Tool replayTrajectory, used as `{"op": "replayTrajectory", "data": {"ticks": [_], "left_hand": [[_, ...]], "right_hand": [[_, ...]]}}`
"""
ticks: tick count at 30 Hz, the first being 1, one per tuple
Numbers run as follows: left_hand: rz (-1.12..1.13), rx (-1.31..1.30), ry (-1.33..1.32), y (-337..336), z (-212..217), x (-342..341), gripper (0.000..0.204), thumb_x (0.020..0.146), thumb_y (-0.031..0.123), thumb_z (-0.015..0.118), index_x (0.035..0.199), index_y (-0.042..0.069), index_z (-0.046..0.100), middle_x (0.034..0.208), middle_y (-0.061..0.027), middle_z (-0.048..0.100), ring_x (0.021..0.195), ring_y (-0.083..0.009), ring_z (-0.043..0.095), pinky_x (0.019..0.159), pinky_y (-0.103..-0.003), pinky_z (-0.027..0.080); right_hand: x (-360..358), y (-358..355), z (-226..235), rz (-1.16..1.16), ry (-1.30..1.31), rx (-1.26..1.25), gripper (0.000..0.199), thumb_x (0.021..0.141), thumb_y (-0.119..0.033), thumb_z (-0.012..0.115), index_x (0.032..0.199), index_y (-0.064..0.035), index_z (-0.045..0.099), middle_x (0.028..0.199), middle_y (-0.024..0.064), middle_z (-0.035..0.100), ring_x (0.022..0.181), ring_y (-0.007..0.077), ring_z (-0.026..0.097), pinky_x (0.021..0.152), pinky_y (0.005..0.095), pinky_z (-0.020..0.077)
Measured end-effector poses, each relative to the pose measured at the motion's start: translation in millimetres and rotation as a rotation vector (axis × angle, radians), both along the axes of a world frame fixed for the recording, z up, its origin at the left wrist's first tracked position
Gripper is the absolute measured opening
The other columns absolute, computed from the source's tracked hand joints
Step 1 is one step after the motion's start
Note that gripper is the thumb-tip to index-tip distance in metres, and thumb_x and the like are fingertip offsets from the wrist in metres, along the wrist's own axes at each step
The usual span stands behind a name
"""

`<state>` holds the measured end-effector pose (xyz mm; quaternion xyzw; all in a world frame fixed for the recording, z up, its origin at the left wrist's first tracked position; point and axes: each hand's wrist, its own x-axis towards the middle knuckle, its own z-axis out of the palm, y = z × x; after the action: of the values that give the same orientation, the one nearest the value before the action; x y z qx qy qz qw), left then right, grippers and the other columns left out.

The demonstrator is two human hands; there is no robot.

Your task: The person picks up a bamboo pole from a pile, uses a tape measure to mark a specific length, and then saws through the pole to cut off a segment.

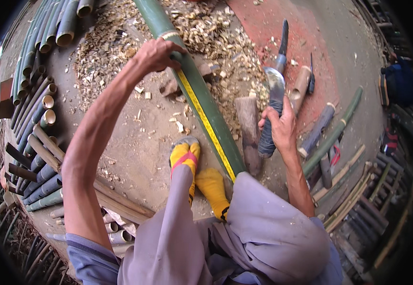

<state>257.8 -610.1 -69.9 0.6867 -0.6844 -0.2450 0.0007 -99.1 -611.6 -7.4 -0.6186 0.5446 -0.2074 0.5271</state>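
Observation:
A thick green bamboo pole [199, 88] slants from the far side down to my right knee. Along its upper face runs a yellow tape measure [201, 114]. My left hand [158, 56] is closed over the pole just below a pale ring-shaped node, at the far end of the visible tape; whether it also pinches the tape is hidden. In my right hand [282, 124] is a broad-bladed knife [276, 84], gripped by its dark wrapped handle with the blade pointing away from me. A short wooden block [249, 123] lies between the knife and the pole.
Pale wood chips [106, 57] cover the ground beyond my yellow-covered feet [211, 187]. Bamboo lengths [35, 109] are stacked at left. A dark curved tool [283, 40], a cut bamboo piece [301, 88] and a long green pole [339, 126] lie at right.

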Motion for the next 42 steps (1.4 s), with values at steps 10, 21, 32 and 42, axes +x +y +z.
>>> {"op": "replayTrajectory", "data": {"ticks": [10,21,32,42], "left_hand": [[-0.101,-0.18,-0.12,27,4,-45,0.046,0.071,0.038,0.075,0.114,0.026,0.065,0.074,-0.0039,0.07,0.058,-0.0171,0.064,0.05,-0.033,0.051],[-0.037,-0.043,-0.092,46,14,-79,0.049,0.07,0.037,0.075,0.116,0.028,0.063,0.078,-0.005,0.07,0.061,-0.0195,0.066,0.051,-0.034,0.052],[-0.035,-0.046,-0.02,47,14,-77,0.048,0.069,0.033,0.076,0.115,0.026,0.064,0.08,-0.0065,0.07,0.065,-0.0204,0.067,0.057,-0.034,0.054],[-0.041,-0.075,-0.012,47,7,-73,0.048,0.07,0.035,0.075,0.116,0.026,0.063,0.079,-0.0064,0.07,0.065,-0.0201,0.066,0.055,-0.034,0.053]], "right_hand": [[-59,92,-6,0.047,0.092,0.214,0.02,0.09,-0.015,0.051,0.102,-0.0009,0.043,0.067,0.01,0.059,0.054,0.0168,0.061,0.047,0.0321,0.05],[-52,135,-19,0.319,0.126,0.025,0.021,0.086,-0.008,0.053,0.098,-0.0004,0.037,0.073,0.0317,0.054,0.074,0.0518,0.055,0.057,0.0529,0.0406],[-39,126,-25,0.355,0.131,0.01,0.022,0.086,-0.007,0.053,0.101,-0.0002,0.037,0.07,0.0317,0.053,0.071,0.0509,0.055,0.055,0.0536,0.0398],[-33,122,-26,0.383,0.105,-0.007,0.022,0.087,-0.007,0.052,0.101,0.0002,0.037,0.068,0.0301,0.054,0.069,0.0506,0.055,0.055,0.0527,0.0406]]}}
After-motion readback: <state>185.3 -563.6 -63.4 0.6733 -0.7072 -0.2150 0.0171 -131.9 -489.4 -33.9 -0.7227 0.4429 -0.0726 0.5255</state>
